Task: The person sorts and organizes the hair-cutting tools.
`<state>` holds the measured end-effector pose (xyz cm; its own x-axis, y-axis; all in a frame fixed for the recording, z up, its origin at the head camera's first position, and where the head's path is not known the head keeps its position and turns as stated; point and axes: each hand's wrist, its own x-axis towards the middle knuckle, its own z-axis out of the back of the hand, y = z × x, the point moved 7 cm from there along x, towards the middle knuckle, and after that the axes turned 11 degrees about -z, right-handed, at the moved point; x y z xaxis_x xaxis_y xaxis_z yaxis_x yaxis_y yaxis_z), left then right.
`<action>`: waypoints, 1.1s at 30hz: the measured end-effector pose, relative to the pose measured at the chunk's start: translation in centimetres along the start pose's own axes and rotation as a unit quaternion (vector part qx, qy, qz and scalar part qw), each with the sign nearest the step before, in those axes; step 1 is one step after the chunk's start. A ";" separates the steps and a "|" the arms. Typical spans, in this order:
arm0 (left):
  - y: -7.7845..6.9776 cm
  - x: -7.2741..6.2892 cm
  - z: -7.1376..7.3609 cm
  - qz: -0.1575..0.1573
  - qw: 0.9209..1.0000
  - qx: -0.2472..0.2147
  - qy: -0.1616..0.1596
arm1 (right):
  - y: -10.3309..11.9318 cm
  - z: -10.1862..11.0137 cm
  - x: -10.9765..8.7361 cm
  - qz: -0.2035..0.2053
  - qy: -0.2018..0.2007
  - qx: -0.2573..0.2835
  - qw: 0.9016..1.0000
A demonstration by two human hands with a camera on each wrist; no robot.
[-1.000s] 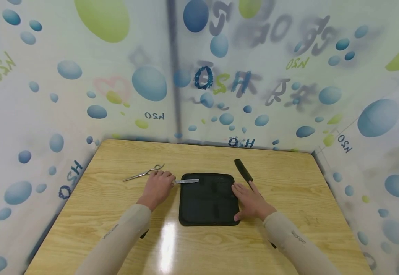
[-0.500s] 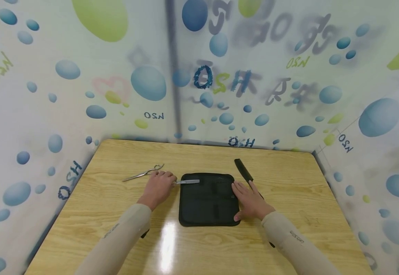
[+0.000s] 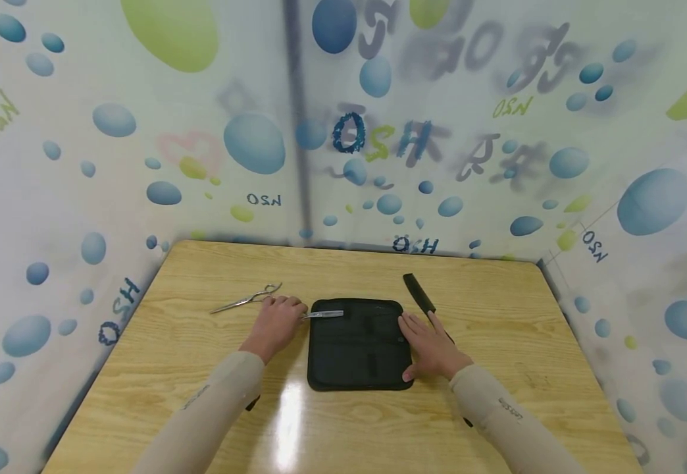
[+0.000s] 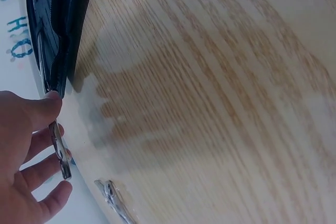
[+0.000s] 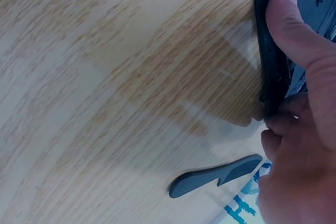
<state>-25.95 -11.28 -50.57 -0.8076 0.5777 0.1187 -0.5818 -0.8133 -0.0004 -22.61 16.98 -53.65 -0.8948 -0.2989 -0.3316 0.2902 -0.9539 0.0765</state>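
In the head view a flat black zippered case (image 3: pixel 355 362) lies at the middle of the wooden table. My left hand (image 3: pixel 275 324) is at its left side and pinches a pair of silver hair scissors (image 3: pixel 327 314), whose blades lie over the case's upper left part. The left wrist view shows the thumb and fingers on the scissors' handle (image 4: pixel 61 153). My right hand (image 3: pixel 433 345) rests on the case's right edge with fingers spread. In the right wrist view its thumb (image 5: pixel 291 27) presses on the rim, and the other fingers touch farther along that edge.
A second pair of silver scissors (image 3: pixel 243 301) lies on the table just beyond my left hand. A black comb (image 3: pixel 417 291) lies slantwise beyond my right hand, which covers its near end in the head view. Walls with a bubble pattern (image 3: pixel 254 145) enclose the table (image 3: pixel 468 428).
My left hand has shifted slightly right along the scissors toward the case, so less of them shows between hand and case. The right hand, comb and second scissors have stayed put.
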 end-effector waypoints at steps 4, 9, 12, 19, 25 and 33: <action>-0.1 0.2 -0.1 0.004 1.000 -0.004 0.004 | 0.1 0.1 0.0 0.001 -0.003 -0.003 1.000; -0.1 0.4 -0.4 0.004 1.000 -0.015 0.007 | 0.1 0.0 0.0 -0.001 -0.001 -0.007 1.000; -0.2 0.5 -0.5 0.001 1.000 -0.024 0.001 | 0.1 0.0 0.1 -0.003 0.002 -0.007 1.000; -0.3 0.7 -0.6 -0.007 0.999 -0.036 -0.012 | 0.1 0.0 0.1 -0.004 0.002 -0.007 1.000; -0.5 1.0 -0.8 -0.011 0.999 -0.028 -0.011 | 0.1 0.1 0.1 -0.004 0.001 -0.015 1.000; -0.6 1.3 -1.2 -0.016 1.000 -0.018 -0.011 | 0.1 0.0 0.2 -0.007 0.001 -0.024 1.000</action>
<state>-26.78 -9.95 -51.57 -0.7870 0.6007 0.1411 -0.6101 -0.7917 -0.0326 -22.74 16.84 -53.71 -0.8980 -0.2857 -0.3346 0.2941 -0.9554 0.0266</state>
